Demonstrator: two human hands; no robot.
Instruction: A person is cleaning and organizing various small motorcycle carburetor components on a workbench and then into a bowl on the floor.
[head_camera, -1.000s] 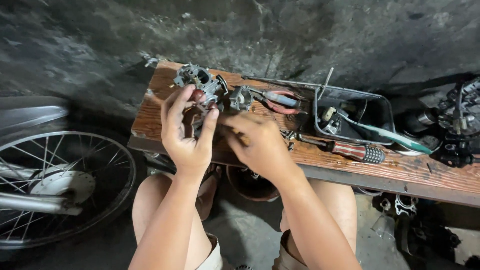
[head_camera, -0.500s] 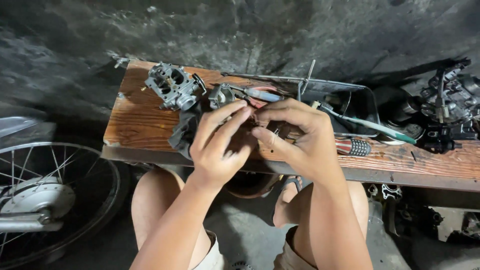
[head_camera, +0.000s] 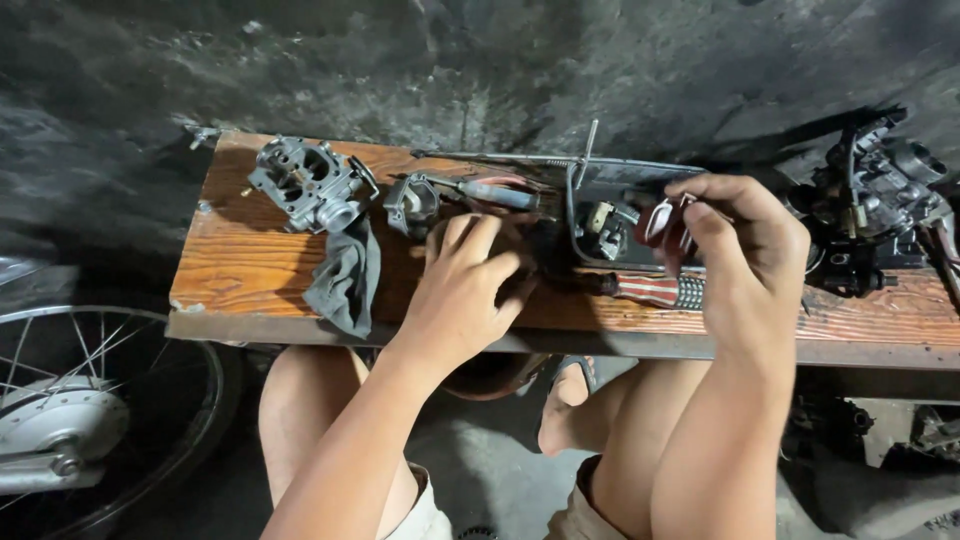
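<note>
1. Small metal part (head_camera: 664, 222), reddish and shiny, is sitting pinched in my right hand (head_camera: 745, 250) above the wire tray (head_camera: 572, 215); fingers curled tight on it.
2. I am judging it light, stiff and slick, best nipped by its edges; its long axis is running roughly upright, though its ends are blurred.
3. My left hand (head_camera: 462, 290) is pressing down, fingers bent, on a dark part on the wooden bench (head_camera: 250, 270).
4. Further left, a grey rag (head_camera: 345, 280) and carburetor body (head_camera: 305, 183) are lying on the board.
</note>
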